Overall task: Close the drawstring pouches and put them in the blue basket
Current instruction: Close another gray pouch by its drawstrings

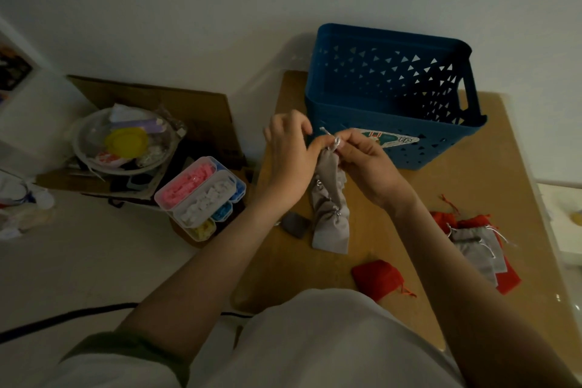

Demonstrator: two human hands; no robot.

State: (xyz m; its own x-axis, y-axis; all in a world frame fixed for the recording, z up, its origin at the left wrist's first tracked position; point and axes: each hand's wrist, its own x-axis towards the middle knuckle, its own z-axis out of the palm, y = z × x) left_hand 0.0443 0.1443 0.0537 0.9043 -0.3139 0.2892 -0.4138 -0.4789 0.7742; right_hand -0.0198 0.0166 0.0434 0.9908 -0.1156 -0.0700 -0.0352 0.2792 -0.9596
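A grey drawstring pouch (pixel 330 208) hangs in front of me above the small wooden table (pixel 441 198). My left hand (pixel 289 157) and my right hand (pixel 368 164) both pinch its gathered neck and silver cord, just in front of the blue basket (pixel 393 94). The basket stands at the table's far side, and I see no pouches inside. A pile of red and grey pouches (pixel 475 246) lies at the right. One red pouch (pixel 378 277) lies alone near the front edge. A small dark grey pouch (pixel 294 225) rests under the hanging one.
On the floor to the left stand a stack of clear boxes with pink, white, blue and yellow pieces (pixel 201 198), a round tub of clutter (pixel 122 142) on cardboard, and a black cable (pixel 63 318). A white wall runs behind the basket.
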